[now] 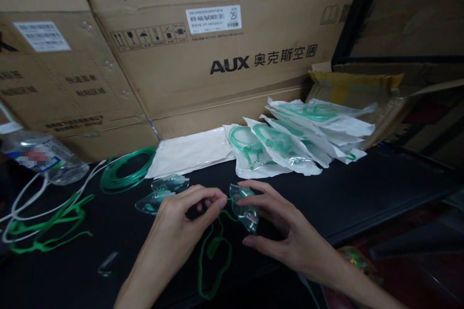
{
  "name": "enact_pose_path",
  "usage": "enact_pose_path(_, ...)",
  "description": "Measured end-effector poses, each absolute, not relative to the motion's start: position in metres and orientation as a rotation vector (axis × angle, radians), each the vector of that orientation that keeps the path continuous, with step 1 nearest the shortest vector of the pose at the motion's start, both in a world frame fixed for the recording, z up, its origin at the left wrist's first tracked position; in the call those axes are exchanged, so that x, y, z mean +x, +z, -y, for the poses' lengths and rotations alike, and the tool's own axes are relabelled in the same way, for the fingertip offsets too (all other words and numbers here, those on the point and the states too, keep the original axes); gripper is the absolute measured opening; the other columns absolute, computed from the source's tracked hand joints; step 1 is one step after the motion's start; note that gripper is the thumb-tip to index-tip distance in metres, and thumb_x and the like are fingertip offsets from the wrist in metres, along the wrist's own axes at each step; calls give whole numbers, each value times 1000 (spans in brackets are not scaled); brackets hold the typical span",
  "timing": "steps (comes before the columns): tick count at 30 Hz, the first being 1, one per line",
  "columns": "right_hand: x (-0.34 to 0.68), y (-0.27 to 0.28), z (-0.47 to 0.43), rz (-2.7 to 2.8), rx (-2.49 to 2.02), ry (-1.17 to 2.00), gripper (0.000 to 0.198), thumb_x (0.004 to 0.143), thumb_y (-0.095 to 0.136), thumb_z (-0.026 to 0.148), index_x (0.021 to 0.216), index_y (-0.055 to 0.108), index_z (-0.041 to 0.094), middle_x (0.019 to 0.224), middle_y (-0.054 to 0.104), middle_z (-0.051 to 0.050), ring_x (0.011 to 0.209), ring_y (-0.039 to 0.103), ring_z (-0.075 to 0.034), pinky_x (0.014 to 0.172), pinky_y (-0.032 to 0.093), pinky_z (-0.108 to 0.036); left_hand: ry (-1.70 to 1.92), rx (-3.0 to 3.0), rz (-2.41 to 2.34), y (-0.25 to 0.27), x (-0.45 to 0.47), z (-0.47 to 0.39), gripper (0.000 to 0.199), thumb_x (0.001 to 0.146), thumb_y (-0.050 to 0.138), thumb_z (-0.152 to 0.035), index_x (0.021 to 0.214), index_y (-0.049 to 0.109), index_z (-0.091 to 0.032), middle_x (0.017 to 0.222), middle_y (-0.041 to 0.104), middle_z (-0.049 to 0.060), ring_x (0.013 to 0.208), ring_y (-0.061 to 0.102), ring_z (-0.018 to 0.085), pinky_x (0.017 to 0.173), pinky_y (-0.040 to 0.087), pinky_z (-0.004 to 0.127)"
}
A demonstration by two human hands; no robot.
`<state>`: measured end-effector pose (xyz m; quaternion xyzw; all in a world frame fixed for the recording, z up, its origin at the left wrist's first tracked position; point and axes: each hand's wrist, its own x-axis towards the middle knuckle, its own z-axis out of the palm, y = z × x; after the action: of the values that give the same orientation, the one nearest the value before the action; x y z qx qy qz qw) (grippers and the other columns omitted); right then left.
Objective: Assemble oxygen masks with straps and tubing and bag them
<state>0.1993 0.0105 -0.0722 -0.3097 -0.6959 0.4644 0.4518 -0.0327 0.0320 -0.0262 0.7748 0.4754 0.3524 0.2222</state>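
My right hand is closed around a small clear-green oxygen mask, with its fingers along the mask's edges. Close to the mask's left edge, my left hand pinches the end of a green elastic strap between thumb and forefinger. The rest of that strap hangs in a loop below both hands. Whether the strap passes through the mask is too small to tell. Left of my left hand, two more clear-green masks lie on the black table, one partly behind my wrist.
Several white pouches with green tubing lie at the back right, beside a flat white pouch. At left are coiled green tubing, loose green straps, a white cable and a plastic bottle. Cardboard boxes stand behind.
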Motion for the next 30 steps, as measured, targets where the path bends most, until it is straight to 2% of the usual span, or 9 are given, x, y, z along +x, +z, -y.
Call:
enact_pose_path(5, 200, -74, -10, 1800, -827, 1055, 48, 85, 82, 20, 127, 65, 36, 156, 45, -4, 144, 50, -27, 121, 42, -44, 936, 2127, -1332, -28, -30, -29, 12, 91, 70, -36, 89, 80, -30, 81, 77, -5, 67, 64, 14, 62, 47, 24)
enact_pose_path(11, 197, -83, -10, 1718, -731, 1068, 62, 82, 86, 19, 133, 55, 38, 154, 50, -4, 143, 52, -23, 118, 46, -41, 959, 1887, -1236, -31, -28, -28, 17, 92, 69, -34, 108, 72, -28, 88, 82, -4, 87, 77, 18, 77, 55, 24)
enact_pose_path(16, 198, -77, -7, 1761, -749, 1059, 70, 74, 93, 32, 133, 56, 35, 155, 51, -8, 143, 51, -28, 117, 46, -45, 924, 1889, -1130, -31, -27, -26, 20, 92, 72, -29, 111, 75, -33, 89, 83, -8, 85, 78, 15, 81, 56, 20)
enact_pose_path(17, 198, -75, -6, 1766, -764, 1057, 67, 76, 91, 35, 133, 57, 34, 155, 51, -8, 143, 51, -29, 117, 46, -46, 923, 1903, -1116, -31, -26, -25, 21, 91, 74, -28, 111, 75, -35, 90, 83, -9, 86, 78, 14, 82, 56, 19)
enact_pose_path(19, 198, -72, -4, 1760, -809, 1030, 46, 88, 80, 35, 130, 61, 32, 151, 55, -9, 141, 53, -27, 117, 46, -45, 922, 1941, -1094, -33, -24, -25, 25, 90, 76, -26, 112, 75, -37, 95, 83, -11, 89, 78, 13, 85, 56, 18)
enact_pose_path(21, 196, -69, -5, 1748, -852, 962, 23, 99, 67, 30, 122, 68, 30, 143, 63, -8, 135, 58, -24, 114, 47, -42, 929, 1992, -1076, -35, -21, -25, 27, 89, 77, -24, 113, 75, -37, 100, 82, -11, 91, 78, 12, 86, 56, 17)
enact_pose_path(22, 194, -69, -5, 1743, -862, 925, 18, 100, 64, 27, 118, 70, 29, 138, 66, -8, 132, 61, -23, 113, 48, -39, 932, 2020, -1072, -36, -21, -25, 28, 88, 77, -23, 113, 75, -37, 103, 82, -10, 91, 78, 12, 85, 56, 17)
enact_pose_path(26, 190, -71, -8, 1743, -824, 856, 16, 97, 69, 20, 110, 74, 28, 130, 70, -6, 123, 66, -20, 107, 51, -32, 944, 2130, -1078, -39, -21, -23, 35, 88, 75, -16, 117, 73, -36, 108, 80, -8, 90, 77, 12, 82, 57, 18)
enact_pose_path(30, 189, -73, -9, 1703, -792, 862, 16, 97, 68, 16, 104, 77, 28, 125, 72, -5, 118, 69, -19, 101, 54, -29, 944, 2205, -1085, -36, -19, -19, 38, 83, 73, -9, 114, 71, -32, 99, 77, -7, 86, 73, 11, 79, 56, 18)
